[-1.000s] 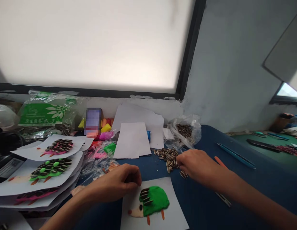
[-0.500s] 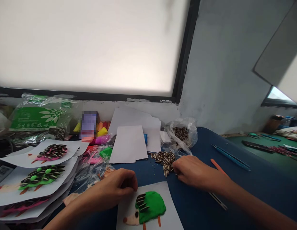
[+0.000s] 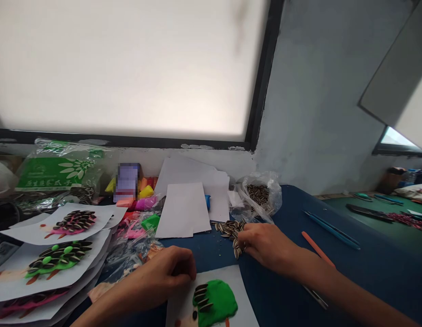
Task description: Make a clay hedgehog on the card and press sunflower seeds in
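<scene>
My right hand [image 3: 265,243] is at the right side of a small pile of striped sunflower seeds [image 3: 231,230], its fingertips pinched together among them. The seeds between those fingers are mostly hidden. My left hand [image 3: 176,268] rests at the upper left edge of a white sheet [image 3: 246,295], fingers curled and thumb drawn in; what they hold, if anything, does not show. On that sheet lies a clay hedgehog [image 3: 220,300] with a green body, a dark eye and a short row of seeds pressed in at its left. Its lower part runs out of view.
At left lies a stack of sheets with seed-covered hedgehogs [image 3: 74,222]. Behind are blank white papers [image 3: 184,209], a clear bag of seeds [image 3: 258,193], coloured clay packs [image 3: 147,203] and a green seed bag [image 3: 57,170]. An orange stick [image 3: 318,249] and blue tweezers [image 3: 331,229] lie at right.
My right hand has shifted slightly left, further into the seed pile. My left hand stays by the sheet. The whole view has tilted up a little, so things sit lower.
</scene>
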`<state>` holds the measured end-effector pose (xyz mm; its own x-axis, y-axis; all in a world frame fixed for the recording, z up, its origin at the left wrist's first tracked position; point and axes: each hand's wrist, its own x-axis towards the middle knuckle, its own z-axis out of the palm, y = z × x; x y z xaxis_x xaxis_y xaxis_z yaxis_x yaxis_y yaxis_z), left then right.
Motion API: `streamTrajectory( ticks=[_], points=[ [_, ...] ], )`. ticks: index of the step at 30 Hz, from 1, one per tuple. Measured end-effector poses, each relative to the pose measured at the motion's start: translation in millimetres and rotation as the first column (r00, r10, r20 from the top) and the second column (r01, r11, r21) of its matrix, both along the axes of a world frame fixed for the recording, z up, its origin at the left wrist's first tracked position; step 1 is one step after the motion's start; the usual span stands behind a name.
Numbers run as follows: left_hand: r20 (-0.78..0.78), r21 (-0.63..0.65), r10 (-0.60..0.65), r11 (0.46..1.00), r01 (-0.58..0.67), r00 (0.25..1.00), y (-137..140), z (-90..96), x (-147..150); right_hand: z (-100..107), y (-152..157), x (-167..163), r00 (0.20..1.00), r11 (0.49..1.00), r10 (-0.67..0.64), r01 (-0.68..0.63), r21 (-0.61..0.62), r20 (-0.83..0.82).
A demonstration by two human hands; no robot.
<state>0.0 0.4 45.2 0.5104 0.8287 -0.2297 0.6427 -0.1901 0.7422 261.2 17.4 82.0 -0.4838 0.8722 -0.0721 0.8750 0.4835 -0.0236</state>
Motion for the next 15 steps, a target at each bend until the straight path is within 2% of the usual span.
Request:
streamTrajectory(
  ticks=[2,5,11,15],
  points=[
    [0.013,-0.011,-0.002,1.000,0.002,1.000,0,-0.5,0,-3,0,-1,0.997,0.997,0.076,-0.077,-0.029,-0.027],
    [0.033,0.001,-0.008,1.000,0.008,0.999,0,-1.4,-1,-12,2,0,0.992,0.994,0.109,-0.111,-0.025,-0.060],
    [0.053,-0.005,-0.003,1.000,0.003,0.999,1,-4.8,-1,-28,9,-2,0.991,0.996,0.085,-0.080,0.047,-0.106],
    [0.067,0.007,-0.011,1.000,0.011,0.998,2,-7.4,0,-30,9,-4,0.990,0.994,0.041,-0.027,0.106,-0.131]
  ],
)
